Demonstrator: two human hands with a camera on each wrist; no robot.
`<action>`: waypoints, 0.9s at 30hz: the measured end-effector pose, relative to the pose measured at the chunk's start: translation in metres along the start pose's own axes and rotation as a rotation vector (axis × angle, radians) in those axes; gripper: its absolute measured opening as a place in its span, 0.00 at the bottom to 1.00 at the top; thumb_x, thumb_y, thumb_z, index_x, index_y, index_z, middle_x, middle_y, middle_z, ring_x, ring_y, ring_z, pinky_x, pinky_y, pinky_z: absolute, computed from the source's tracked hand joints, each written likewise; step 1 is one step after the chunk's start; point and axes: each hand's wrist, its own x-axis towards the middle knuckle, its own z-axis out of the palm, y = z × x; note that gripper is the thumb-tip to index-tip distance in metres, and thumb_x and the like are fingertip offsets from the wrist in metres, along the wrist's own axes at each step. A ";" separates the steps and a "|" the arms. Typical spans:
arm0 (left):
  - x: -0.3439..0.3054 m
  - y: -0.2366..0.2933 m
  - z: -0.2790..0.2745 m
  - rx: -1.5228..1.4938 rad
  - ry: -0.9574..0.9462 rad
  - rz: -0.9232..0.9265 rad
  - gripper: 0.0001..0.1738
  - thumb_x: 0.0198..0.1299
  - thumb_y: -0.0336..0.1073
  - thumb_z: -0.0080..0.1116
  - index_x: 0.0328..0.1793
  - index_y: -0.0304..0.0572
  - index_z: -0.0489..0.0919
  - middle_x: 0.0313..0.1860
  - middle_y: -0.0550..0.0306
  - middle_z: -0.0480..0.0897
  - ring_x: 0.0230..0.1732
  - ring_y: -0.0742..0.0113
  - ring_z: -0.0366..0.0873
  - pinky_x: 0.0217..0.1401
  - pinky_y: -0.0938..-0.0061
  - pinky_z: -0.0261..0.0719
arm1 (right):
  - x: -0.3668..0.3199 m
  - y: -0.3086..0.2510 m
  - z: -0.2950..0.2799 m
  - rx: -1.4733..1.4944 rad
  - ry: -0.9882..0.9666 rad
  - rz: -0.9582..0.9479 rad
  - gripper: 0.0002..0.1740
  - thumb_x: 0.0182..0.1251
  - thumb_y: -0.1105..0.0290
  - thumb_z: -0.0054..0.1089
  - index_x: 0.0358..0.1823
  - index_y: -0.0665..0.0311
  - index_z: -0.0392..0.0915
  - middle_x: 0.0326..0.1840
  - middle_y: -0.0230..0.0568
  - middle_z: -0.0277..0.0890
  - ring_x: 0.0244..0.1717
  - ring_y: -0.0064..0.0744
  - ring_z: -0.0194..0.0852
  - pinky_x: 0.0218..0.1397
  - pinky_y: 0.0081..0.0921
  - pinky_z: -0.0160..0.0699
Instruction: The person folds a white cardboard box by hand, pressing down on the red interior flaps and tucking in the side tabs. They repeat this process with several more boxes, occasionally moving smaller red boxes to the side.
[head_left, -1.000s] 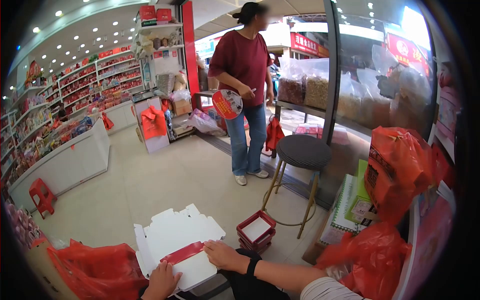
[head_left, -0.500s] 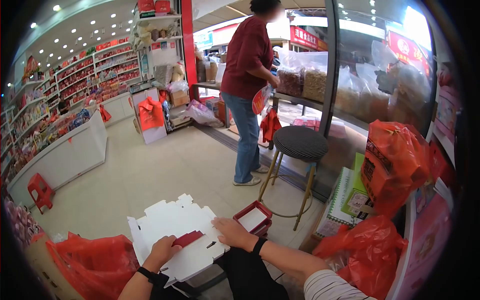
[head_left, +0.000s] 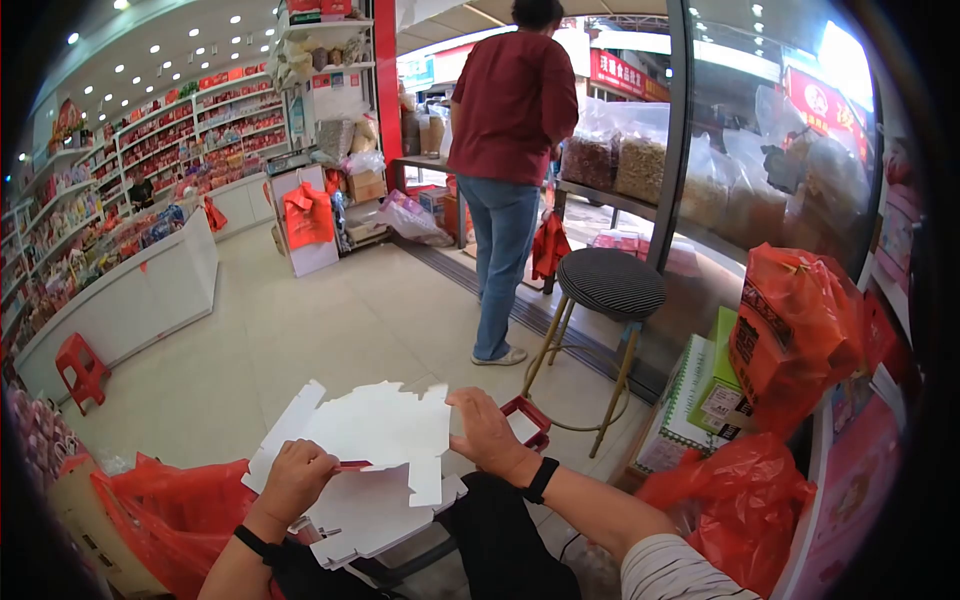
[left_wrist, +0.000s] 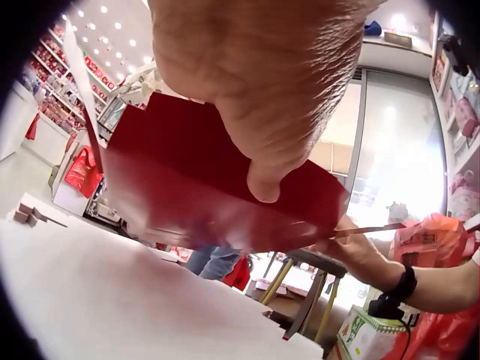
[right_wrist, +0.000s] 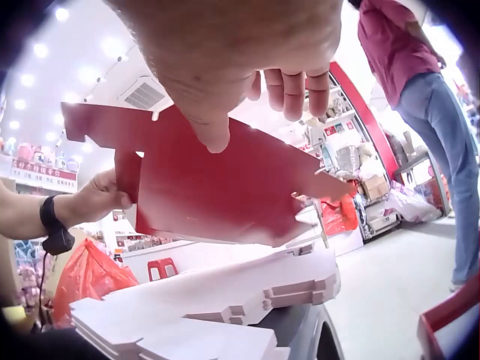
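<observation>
A flat cardboard box blank (head_left: 370, 425), white on top and red underneath, is raised and tilted above a stack of similar blanks (head_left: 375, 530) over the person's lap. My left hand (head_left: 292, 482) pinches its near left part, where a strip of red shows. At the right edge, my right hand (head_left: 492, 435) holds the blank between thumb and fingers. Both wrist views show the red underside (right_wrist: 217, 184) with cut tabs along its edges. White blanks (left_wrist: 135, 292) lie below it in the left wrist view.
Red trays (head_left: 525, 425) are stacked on the floor beyond my right hand. A round stool (head_left: 610, 285) stands behind them. Red plastic bags (head_left: 190, 515) flank the lap. A person in a maroon top (head_left: 515, 100) stands at the doorway, facing away.
The blank has risen off the stack, tilting so its white face shows and its red flap is mostly hidden. Both hands came up with it. The standing person turned away towards the street.
</observation>
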 end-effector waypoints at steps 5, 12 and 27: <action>-0.007 -0.012 -0.001 0.048 -0.071 0.171 0.08 0.59 0.28 0.68 0.43 0.51 0.86 0.41 0.62 0.82 0.48 0.59 0.82 0.59 0.63 0.77 | -0.011 -0.008 0.003 -0.066 -0.161 -0.339 0.20 0.61 0.69 0.72 0.54 0.61 0.79 0.56 0.48 0.80 0.61 0.50 0.80 0.65 0.41 0.79; -0.041 -0.064 0.024 0.180 -0.101 0.035 0.10 0.60 0.24 0.60 0.45 0.46 0.86 0.49 0.54 0.85 0.56 0.49 0.82 0.66 0.56 0.77 | -0.056 -0.055 0.082 0.079 -0.403 -0.413 0.13 0.59 0.73 0.65 0.46 0.59 0.77 0.44 0.40 0.77 0.49 0.44 0.80 0.54 0.39 0.80; -0.084 0.009 0.038 0.254 -0.471 -0.096 0.07 0.59 0.38 0.65 0.37 0.43 0.86 0.39 0.48 0.87 0.46 0.52 0.85 0.58 0.53 0.75 | -0.067 -0.071 0.102 0.107 -0.528 -0.315 0.18 0.58 0.71 0.71 0.48 0.60 0.76 0.46 0.42 0.76 0.52 0.47 0.78 0.52 0.41 0.79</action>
